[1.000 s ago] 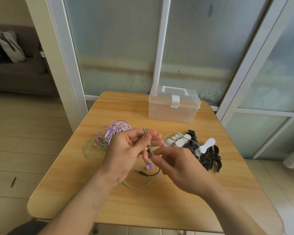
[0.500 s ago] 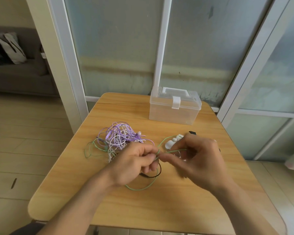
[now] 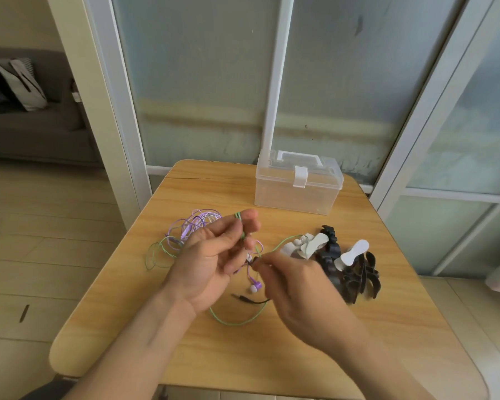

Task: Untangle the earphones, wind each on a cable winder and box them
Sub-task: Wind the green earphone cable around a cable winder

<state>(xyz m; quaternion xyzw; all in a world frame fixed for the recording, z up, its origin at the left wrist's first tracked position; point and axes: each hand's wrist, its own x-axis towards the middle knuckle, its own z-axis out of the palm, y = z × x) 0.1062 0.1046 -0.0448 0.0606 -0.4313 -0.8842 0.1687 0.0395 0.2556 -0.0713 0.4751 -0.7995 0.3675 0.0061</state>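
Note:
A tangle of purple, white and green earphones (image 3: 189, 226) lies on the wooden table (image 3: 401, 327), left of centre. My left hand (image 3: 211, 255) is raised over it and pinches a green cable (image 3: 238, 219) between thumb and fingers. My right hand (image 3: 295, 287) pinches the cables just below, at a dark knot. A purple earbud (image 3: 255, 287) dangles under the hands. A black plug (image 3: 243, 298) and a green loop (image 3: 234, 321) lie on the table beneath. A pile of black and white cable winders (image 3: 347, 261) sits to the right.
A clear plastic box (image 3: 298, 184) with its lid latched stands at the table's far side. Frosted glass panels and white frames rise behind the table. A grey sofa (image 3: 26, 125) is in the room at far left.
My right hand has come back from over the winders toward me and now pinches lower. My left hand has lifted and turned, and the purple earbud hangs in view again.

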